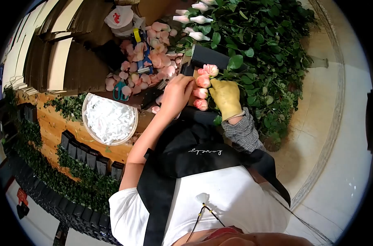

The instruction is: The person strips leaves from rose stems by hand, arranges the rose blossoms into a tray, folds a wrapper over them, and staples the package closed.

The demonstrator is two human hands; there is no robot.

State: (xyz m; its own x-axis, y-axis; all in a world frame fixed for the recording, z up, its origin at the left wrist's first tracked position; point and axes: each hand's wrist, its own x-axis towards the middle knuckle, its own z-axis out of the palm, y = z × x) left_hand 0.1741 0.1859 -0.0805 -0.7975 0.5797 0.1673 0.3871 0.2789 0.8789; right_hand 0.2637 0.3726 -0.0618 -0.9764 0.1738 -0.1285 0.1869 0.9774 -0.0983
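Several pink roses (202, 87) lie in a row, heads together, between my two hands. My left hand (178, 93) is bare and reaches to the left side of the roses. Its fingertips are pinched together beside the blooms, and what they hold is hidden. On the right side of the row is my right hand (226, 95), in a yellow glove. Its fingers are curled closed against the roses, and I cannot see what is inside them. Black blocks (211, 56) lie above and below the flowers.
Leafy stems (264, 53) are heaped at right, with white-netted buds (199, 36) above. Loose pink petals (159, 59), teal scissors (120, 91) and a bowl (136, 123) of white pieces are at left. Cardboard stacks (59, 61) fill the upper left.
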